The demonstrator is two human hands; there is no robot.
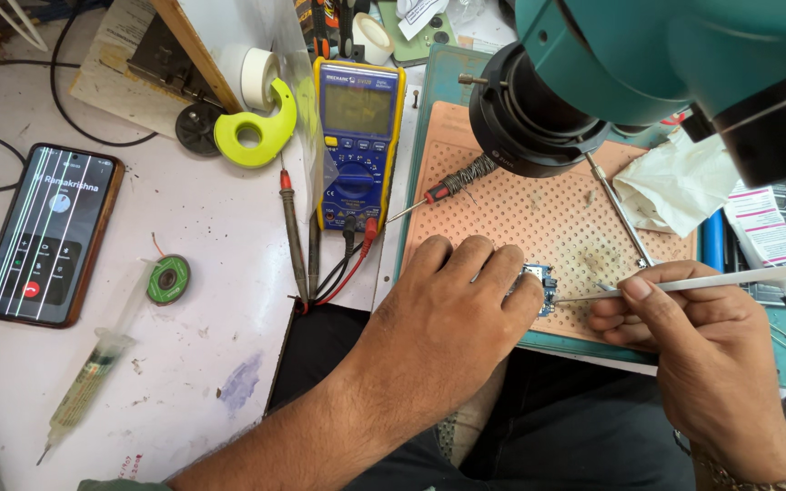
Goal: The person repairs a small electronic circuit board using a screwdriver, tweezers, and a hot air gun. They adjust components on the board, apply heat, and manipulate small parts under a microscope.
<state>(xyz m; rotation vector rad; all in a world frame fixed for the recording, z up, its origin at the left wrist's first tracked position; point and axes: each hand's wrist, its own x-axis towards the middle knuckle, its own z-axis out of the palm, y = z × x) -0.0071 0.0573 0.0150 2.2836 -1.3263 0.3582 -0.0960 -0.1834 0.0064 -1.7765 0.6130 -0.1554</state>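
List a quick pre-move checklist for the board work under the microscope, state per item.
1. Left hand pinning the small circuit board on the perforated mat: ok.
2. Right hand gripping the white-handled tool, tip at the board: ok.
3. Microscope head over the mat, apart from both hands: ok.
4. Tip on the intended pad: cannot tell, too small.
5. Multimeter probe leads lying off the mat: ok.
6. Tweezers lying loose on the mat near the right hand: not ok.

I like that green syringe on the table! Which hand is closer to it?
The left hand. It rests on the peg mat, right of the syringe, with bare table between. The right hand is farther right, holding a white tool.
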